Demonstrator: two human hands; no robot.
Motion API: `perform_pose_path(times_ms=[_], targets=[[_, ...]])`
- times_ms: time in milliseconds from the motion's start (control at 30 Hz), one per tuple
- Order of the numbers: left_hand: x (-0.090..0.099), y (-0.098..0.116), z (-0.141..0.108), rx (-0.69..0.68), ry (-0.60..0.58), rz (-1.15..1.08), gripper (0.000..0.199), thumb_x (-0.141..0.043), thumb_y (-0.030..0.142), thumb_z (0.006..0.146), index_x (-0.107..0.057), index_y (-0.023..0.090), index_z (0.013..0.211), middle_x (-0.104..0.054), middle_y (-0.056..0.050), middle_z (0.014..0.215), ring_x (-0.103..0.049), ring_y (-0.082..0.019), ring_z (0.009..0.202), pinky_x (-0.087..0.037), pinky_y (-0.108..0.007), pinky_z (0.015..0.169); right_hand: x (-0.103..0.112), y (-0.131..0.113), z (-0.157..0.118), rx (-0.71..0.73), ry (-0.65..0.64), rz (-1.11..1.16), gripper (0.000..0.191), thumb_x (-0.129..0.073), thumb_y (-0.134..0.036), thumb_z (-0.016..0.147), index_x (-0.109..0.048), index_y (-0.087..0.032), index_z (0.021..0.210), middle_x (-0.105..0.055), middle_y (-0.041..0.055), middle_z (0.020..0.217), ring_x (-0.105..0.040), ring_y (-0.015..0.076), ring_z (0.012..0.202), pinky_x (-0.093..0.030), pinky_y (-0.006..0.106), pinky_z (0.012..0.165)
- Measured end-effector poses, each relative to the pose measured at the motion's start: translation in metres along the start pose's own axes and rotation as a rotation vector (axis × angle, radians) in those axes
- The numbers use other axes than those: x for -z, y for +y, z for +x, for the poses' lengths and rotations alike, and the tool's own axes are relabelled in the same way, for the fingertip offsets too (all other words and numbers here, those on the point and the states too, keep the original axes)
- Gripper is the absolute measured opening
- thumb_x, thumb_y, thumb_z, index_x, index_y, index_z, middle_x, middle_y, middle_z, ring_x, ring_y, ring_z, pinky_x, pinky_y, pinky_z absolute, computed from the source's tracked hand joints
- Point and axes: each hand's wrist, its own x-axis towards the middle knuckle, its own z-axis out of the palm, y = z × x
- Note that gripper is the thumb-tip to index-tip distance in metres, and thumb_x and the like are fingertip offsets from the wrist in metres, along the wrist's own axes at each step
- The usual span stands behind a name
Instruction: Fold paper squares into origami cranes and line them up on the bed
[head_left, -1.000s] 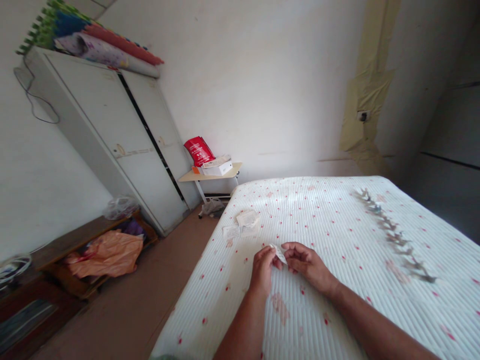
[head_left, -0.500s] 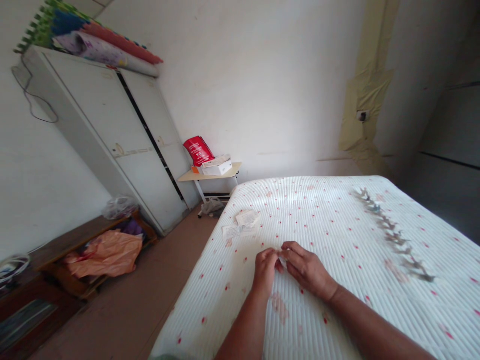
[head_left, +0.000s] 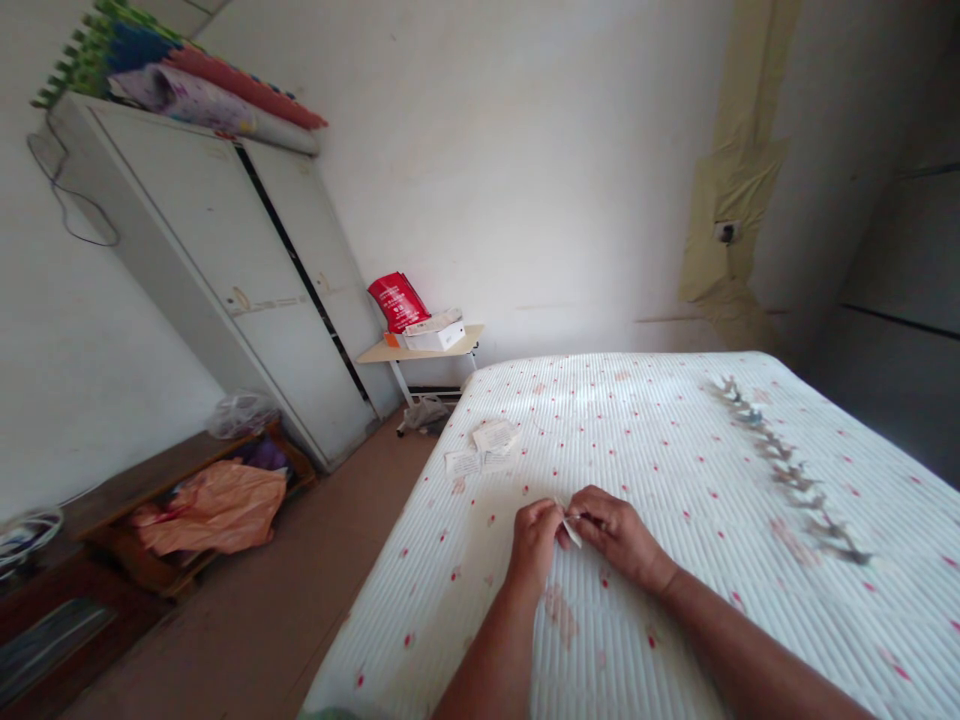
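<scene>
One wide bed (head_left: 457,620) with a white, ribbed, red-dotted cover fills the front of the room and serves as the work surface. Beyond its far left corner stand a tall grey wardrobe (head_left: 187,230) and, smaller, a side table (head_left: 376,353) bearing a red bag (head_left: 397,303) and a white box (head_left: 439,338).

On the right of the bed runs a line of small greyish figures (head_left: 799,478), one behind another; they are too blurred to make out their exact form.

Both hands meet over the near middle of the bed. The left hand (head_left: 534,532) grasps a small piece of paper between thumb and fingers; the right hand (head_left: 619,532) comes in from the other side, its fingertips bent in and seemingly pinching the same sheet. Left of and beyond them, some loose printed slips (head_left: 495,436) lie flat on the cover.

Smallest is that piece of paper (head_left: 573,535), held between the two hands, one pale corner pointing down toward the bed. The step in hand looks like shaping or creasing it. The next move probably calls for a steady left pinch while the right fingertips work the edge, gently enough not to tear it.
</scene>
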Motion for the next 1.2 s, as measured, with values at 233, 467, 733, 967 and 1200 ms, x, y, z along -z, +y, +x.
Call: perform_pose_path(times_ms=[233,467,733,967,1200], targets=[[0.000,0.004,-0.001,0.012,-0.035,0.009,0.026,-0.046,0.028,0.073,-0.044,0.018,0.049,-0.044,0.003,0.044,-0.041,-0.010,0.047,-0.031,-0.023,0.052,0.000,0.006,-0.001,-0.113,-0.012,0.086,0.017,-0.050,-0.032,0.083,-0.061,-0.020,0.079,-0.059,0.0029,0.076,-0.057,0.0140,0.070,-0.044,0.026,0.065],[0.001,0.006,0.001,0.062,-0.038,-0.006,0.027,-0.051,0.032,0.072,-0.048,0.017,0.050,-0.046,0.002,0.042,-0.041,-0.010,0.045,-0.031,-0.023,0.052,0.004,0.001,0.002,-0.259,-0.058,0.396,0.020,-0.058,-0.038,0.077,-0.059,-0.018,0.078,-0.061,0.0005,0.070,-0.057,0.0139,0.068,-0.044,0.027,0.066],[0.001,0.004,0.002,0.032,-0.032,-0.045,0.026,-0.048,0.029,0.073,-0.048,0.017,0.051,-0.046,0.002,0.042,-0.043,-0.010,0.045,-0.032,-0.022,0.051,0.004,0.008,-0.001,-0.248,-0.034,0.508,0.024,-0.062,-0.039,0.074,-0.060,-0.019,0.085,-0.060,0.0008,0.075,-0.057,0.0137,0.069,-0.044,0.028,0.067],[0.000,0.002,0.001,0.025,-0.029,-0.028,0.026,-0.048,0.030,0.072,-0.046,0.017,0.050,-0.044,0.003,0.042,-0.042,-0.010,0.045,-0.031,-0.022,0.050,0.001,0.012,-0.001,-0.124,0.007,0.320,0.019,-0.059,-0.038,0.077,-0.063,-0.020,0.081,-0.057,0.0033,0.082,-0.056,0.0148,0.075,-0.045,0.028,0.066],[0.001,0.000,0.001,0.007,-0.088,-0.058,0.021,-0.047,0.030,0.075,-0.053,0.016,0.062,-0.046,0.002,0.053,-0.045,-0.012,0.054,-0.034,-0.023,0.054,-0.005,0.012,-0.001,-0.246,0.047,0.351,0.019,-0.059,-0.037,0.077,-0.059,-0.019,0.074,-0.054,-0.0015,0.068,-0.050,0.0111,0.062,-0.040,0.024,0.060]])
